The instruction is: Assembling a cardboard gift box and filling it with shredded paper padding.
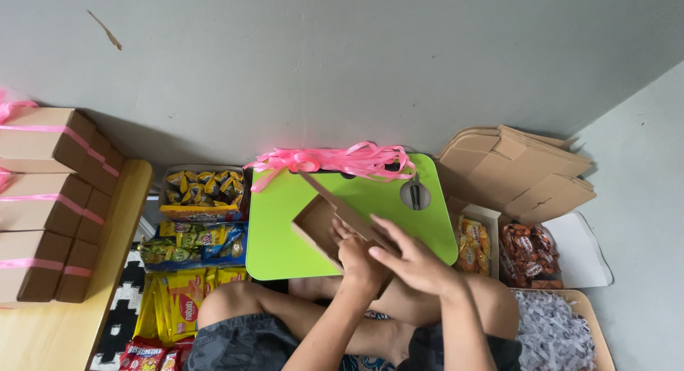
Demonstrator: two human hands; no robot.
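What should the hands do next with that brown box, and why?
Probably press the raised flap down to finish the shape: both hands, left hand and right hand, grip the cardboard box on the green lap table, and it is open and tilted.

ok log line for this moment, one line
left hand on brown box | right hand on flap | green table | ribbon behind

Left half of the green surface (274, 228) is open — pink ribbon pile (331, 159) crowds the far edge, scissors (415, 194) sit near the far-right corner.
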